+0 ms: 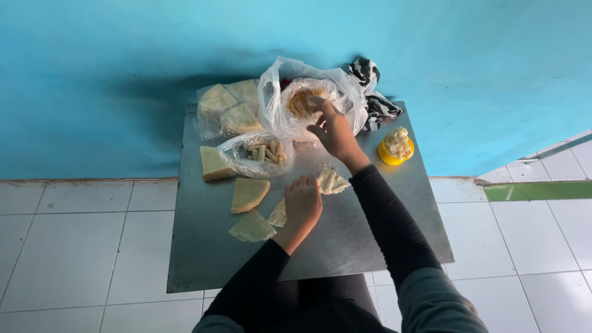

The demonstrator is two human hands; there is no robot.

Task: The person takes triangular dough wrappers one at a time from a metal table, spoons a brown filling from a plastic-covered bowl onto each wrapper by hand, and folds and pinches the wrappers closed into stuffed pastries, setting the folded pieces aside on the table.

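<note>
- My right hand (336, 132) reaches fwd into the clear plastic bag of brownish filling (305, 102) at the far edge of the grey sheet-metal table top (345, 246); fingers loosely spread at the bag mouth. Can't tell if they hold anything yet.
- My left hand (302, 203) rests knuckles-up on the table centre, fingers curled down onto a pale folded wrapper piece (279, 214), prob. pinning it flat; grip itself hidden under the hand.
- A second pale folded wrapper (332, 181) lies just beside the right wrist, between both hands.
- Two triangular pale wrapper sheets (248, 194) (251, 227) lie left of the left hand, apart, within easy reach.
- Small clear bag of short tan sticks (259, 153) sits open, mouth toward me.
- Yellow block (214, 163) and bagged stack of pale wrappers (228, 110) at far left.
- Yellow round cup of whitish lumps (396, 148) at far right, clear of the work zone.
</note>
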